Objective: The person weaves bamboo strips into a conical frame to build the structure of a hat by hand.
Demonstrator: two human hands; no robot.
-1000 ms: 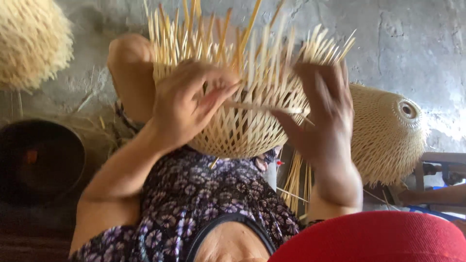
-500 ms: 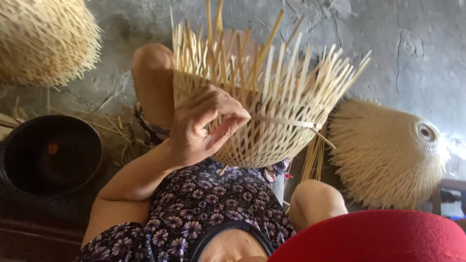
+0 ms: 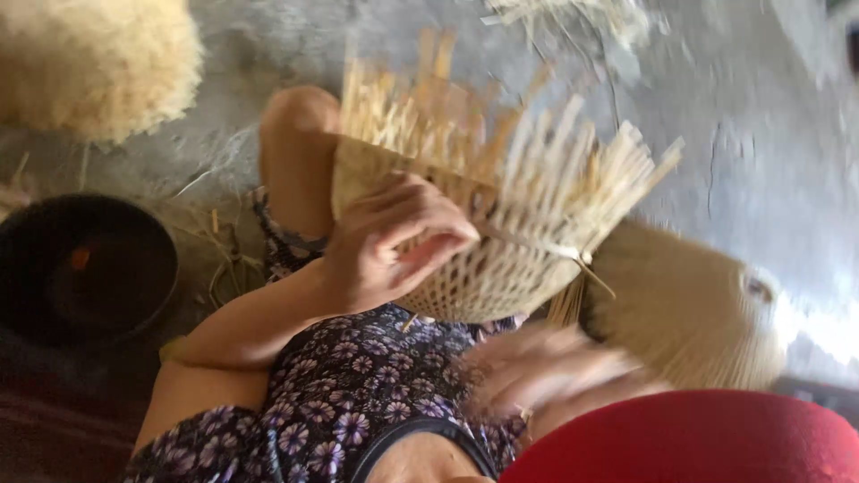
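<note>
The fingers [image 3: 420, 237] of the left hand [image 3: 385, 250] curl around the wall of a half-woven bamboo basket [image 3: 501, 224], pinching it steady on the lap, over a flowered dress [image 3: 358, 385]. Loose strip ends [image 3: 537, 170] fan up from its rim. A finished woven dome [image 3: 689, 313] lies just beside it on the concrete floor [image 3: 761, 134]. The right hand [image 3: 546, 367] is blurred below the basket, its fingers impossible to read. Judging by this, weaving is in hand; tucking the next strip calls for a firm hold.
</note>
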